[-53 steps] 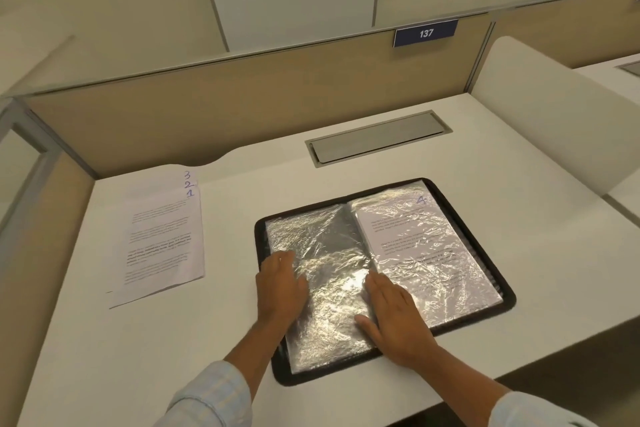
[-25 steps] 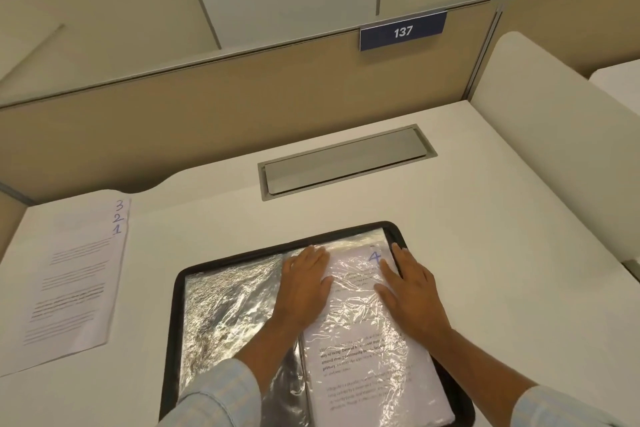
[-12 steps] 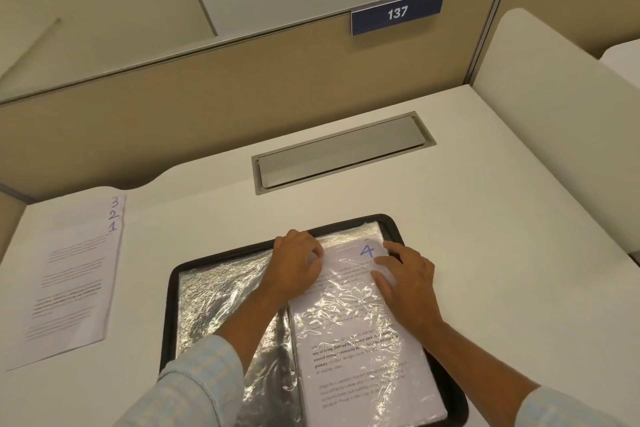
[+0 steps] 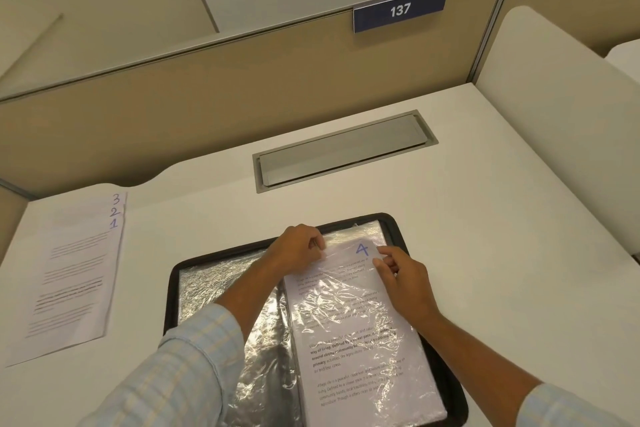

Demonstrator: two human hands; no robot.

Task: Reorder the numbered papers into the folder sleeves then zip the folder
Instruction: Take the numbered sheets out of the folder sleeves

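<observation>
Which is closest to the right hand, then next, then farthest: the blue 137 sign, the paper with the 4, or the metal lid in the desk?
1. paper with the 4: pinched by the right hand.
2. metal lid: farther back, mid-desk.
3. 137 sign: up on the back partition.

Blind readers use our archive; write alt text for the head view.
The left hand and right hand pinch the top of the paper marked 4, sleeved in the right half of an open black folder on a white desk. Papers numbered 3, 2, 1 lie stacked at left.
</observation>
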